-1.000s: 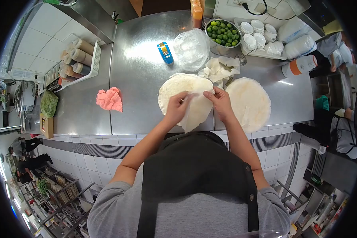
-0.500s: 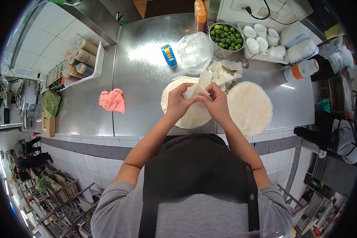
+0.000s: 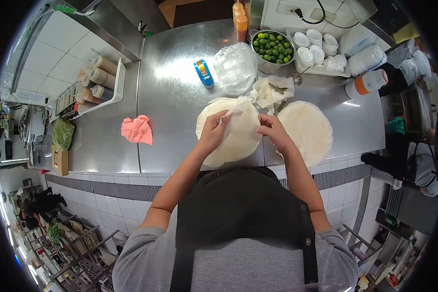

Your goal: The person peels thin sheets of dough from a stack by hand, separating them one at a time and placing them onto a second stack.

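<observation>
A large, round, thin white sheet is raised between my hands over a stack of round pale flatbreads, which looks like thin tortillas. My left hand is closed, pinching the sheet's folded left edge. At the sheet's right edge is my right hand, with thumb and forefinger bent around the border. A second round stack of pale flatbreads lies just right of that hand. Beyond both stacks sits crumpled off-white paper with greenish scraps on it.
A blue tape dispenser, a clear plastic bag and a bowl of limes stand farther back. White cups fill a tray at right. A pink cloth and a basket of bottles are at left.
My hands have moved apart. The sheet, bunched between them before, is now spread wide over the left stack.
</observation>
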A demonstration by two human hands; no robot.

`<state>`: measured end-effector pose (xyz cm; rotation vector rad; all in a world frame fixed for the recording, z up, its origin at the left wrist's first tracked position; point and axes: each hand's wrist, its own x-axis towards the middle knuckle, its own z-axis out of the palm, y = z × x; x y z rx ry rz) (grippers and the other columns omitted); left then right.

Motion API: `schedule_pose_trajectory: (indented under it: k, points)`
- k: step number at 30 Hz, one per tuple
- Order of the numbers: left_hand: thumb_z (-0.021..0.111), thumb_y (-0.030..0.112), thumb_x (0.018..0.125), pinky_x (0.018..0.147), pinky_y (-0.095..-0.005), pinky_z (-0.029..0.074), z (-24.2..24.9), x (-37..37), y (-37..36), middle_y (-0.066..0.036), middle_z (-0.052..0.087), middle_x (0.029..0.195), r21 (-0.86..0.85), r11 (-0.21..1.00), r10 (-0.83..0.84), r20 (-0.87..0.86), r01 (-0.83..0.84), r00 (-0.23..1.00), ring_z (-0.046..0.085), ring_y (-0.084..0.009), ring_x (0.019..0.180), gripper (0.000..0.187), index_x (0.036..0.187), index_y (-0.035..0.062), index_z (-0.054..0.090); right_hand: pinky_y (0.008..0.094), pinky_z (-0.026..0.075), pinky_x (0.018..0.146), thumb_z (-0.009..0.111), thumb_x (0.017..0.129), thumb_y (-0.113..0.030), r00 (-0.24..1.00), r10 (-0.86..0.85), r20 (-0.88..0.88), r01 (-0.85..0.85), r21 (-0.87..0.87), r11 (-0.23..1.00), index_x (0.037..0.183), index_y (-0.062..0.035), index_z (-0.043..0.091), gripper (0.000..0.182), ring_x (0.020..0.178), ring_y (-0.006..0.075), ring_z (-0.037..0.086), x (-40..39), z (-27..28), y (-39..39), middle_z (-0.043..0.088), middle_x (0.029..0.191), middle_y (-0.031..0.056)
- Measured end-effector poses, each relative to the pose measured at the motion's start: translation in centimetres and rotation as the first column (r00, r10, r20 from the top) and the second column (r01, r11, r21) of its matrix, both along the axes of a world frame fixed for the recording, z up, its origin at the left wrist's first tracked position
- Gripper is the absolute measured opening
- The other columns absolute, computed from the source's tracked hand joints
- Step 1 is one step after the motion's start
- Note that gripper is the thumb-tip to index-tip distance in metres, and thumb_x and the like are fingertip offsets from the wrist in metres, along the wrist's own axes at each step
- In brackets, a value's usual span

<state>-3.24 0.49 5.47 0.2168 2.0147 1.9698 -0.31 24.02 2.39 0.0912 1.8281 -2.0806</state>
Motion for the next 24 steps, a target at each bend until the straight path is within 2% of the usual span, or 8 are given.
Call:
schedule_pose_trajectory:
  k: [2, 6, 9, 13, 16, 18, 22, 24]
  points:
    - [0.048, 0.020, 0.107, 0.076, -0.0249, 0.049, 1.4, 0.7, 0.4, -0.003, 0.071, 0.095, -0.012, 0.995, -0.100, 0.015, 0.100, 0.995, 0.060, -0.0066, 0.085, 0.032, 0.120, -0.0027, 0.066, 0.0254, 0.050, 0.083, 0.073, 0.088, -0.016, 0.986, -0.063, 0.156, 0.069, -0.034, 0.997, 0.118, -0.0014, 0.067, 0.034, 0.091, 0.0072, 0.064, -0.8, -0.1, 0.6, 0.071, 0.101, 0.0018]
    - [0.048, 0.019, 0.107, 0.077, -0.0252, 0.050, 1.1, 0.4, -0.5, -0.004, 0.071, 0.096, 0.016, 0.987, -0.155, -0.112, 0.157, 0.982, 0.061, -0.0069, 0.085, 0.031, 0.119, -0.0029, 0.067, 0.0250, 0.050, 0.082, 0.072, 0.090, -0.016, 0.989, -0.135, 0.053, 0.131, 0.076, 0.988, 0.118, -0.0016, 0.067, 0.032, 0.088, 0.0075, 0.064, -1.4, 1.9, -1.2, 0.071, 0.100, 0.0017]
    - [0.047, 0.022, 0.108, 0.074, -0.0220, 0.051, 1.9, -0.5, -2.6, -0.004, 0.071, 0.097, -0.026, 0.999, -0.043, -0.078, 0.041, 0.996, 0.062, -0.0069, 0.082, 0.033, 0.117, 0.0000, 0.069, 0.0249, 0.050, 0.079, 0.069, 0.092, -0.014, 0.984, -0.179, -0.023, 0.179, -0.023, 0.984, 0.117, -0.0018, 0.067, 0.028, 0.085, 0.0072, 0.063, -1.2, 2.3, -1.7, 0.071, 0.098, 0.0013]
    - [0.044, 0.027, 0.109, 0.081, -0.0279, 0.055, 1.2, -0.9, -3.6, -0.008, 0.073, 0.097, 0.158, 0.976, 0.132, 0.120, -0.151, 0.984, 0.068, -0.0122, 0.091, 0.039, 0.122, -0.0017, 0.067, 0.0254, 0.051, 0.079, 0.066, 0.094, -0.011, 0.931, -0.360, -0.050, 0.355, -0.089, 0.930, 0.117, -0.0018, 0.067, 0.025, 0.087, 0.0071, 0.064, -1.0, 1.2, -1.7, 0.071, 0.100, 0.0021]
    - [0.055, 0.030, 0.104, 0.089, -0.0317, 0.055, -0.9, -1.1, -3.9, -0.011, 0.072, 0.104, 0.029, 0.999, 0.027, 0.153, -0.032, 0.988, 0.069, -0.0179, 0.100, 0.040, 0.124, -0.0023, 0.066, 0.0252, 0.051, 0.079, 0.064, 0.094, -0.010, 0.934, -0.331, -0.137, 0.319, -0.103, 0.942, 0.118, -0.0012, 0.066, 0.025, 0.088, 0.0069, 0.064, -0.5, 2.1, -2.4, 0.071, 0.100, 0.0022]
    - [0.077, 0.030, 0.089, 0.090, -0.0321, 0.054, -3.0, -1.6, -3.9, -0.013, 0.071, 0.109, 0.077, 0.993, -0.072, -0.156, 0.085, 0.985, 0.068, -0.0176, 0.101, 0.057, 0.134, -0.0004, 0.059, 0.0250, 0.051, 0.079, 0.064, 0.095, -0.010, 0.936, -0.299, -0.185, 0.288, -0.081, 0.954, 0.118, -0.0007, 0.066, 0.025, 0.088, 0.0067, 0.063, -0.4, 3.7, -2.8, 0.071, 0.100, 0.0021]
    - [0.091, 0.024, 0.072, 0.090, -0.0327, 0.051, 0.2, -2.3, -0.6, -0.014, 0.069, 0.113, 0.187, 0.982, -0.003, -0.128, 0.027, 0.992, 0.067, -0.0171, 0.104, 0.078, 0.137, -0.0002, 0.055, 0.0249, 0.050, 0.075, 0.066, 0.094, -0.012, 0.961, -0.120, -0.249, 0.152, 0.113, 0.982, 0.113, 0.0017, 0.066, 0.024, 0.085, 0.0060, 0.061, -0.4, 4.2, -2.9, 0.069, 0.095, 0.0019]
    - [0.093, 0.023, 0.070, 0.084, -0.0293, 0.053, 0.2, -3.1, 0.4, -0.010, 0.070, 0.110, -0.138, 0.988, 0.014, -0.317, -0.061, 0.948, 0.067, -0.0123, 0.094, 0.077, 0.132, 0.0008, 0.054, 0.0246, 0.051, 0.075, 0.067, 0.094, -0.011, 0.962, -0.041, -0.269, 0.104, 0.225, 0.969, 0.116, 0.0028, 0.065, 0.026, 0.088, 0.0062, 0.061, -0.4, 4.1, -2.9, 0.069, 0.098, 0.0029]
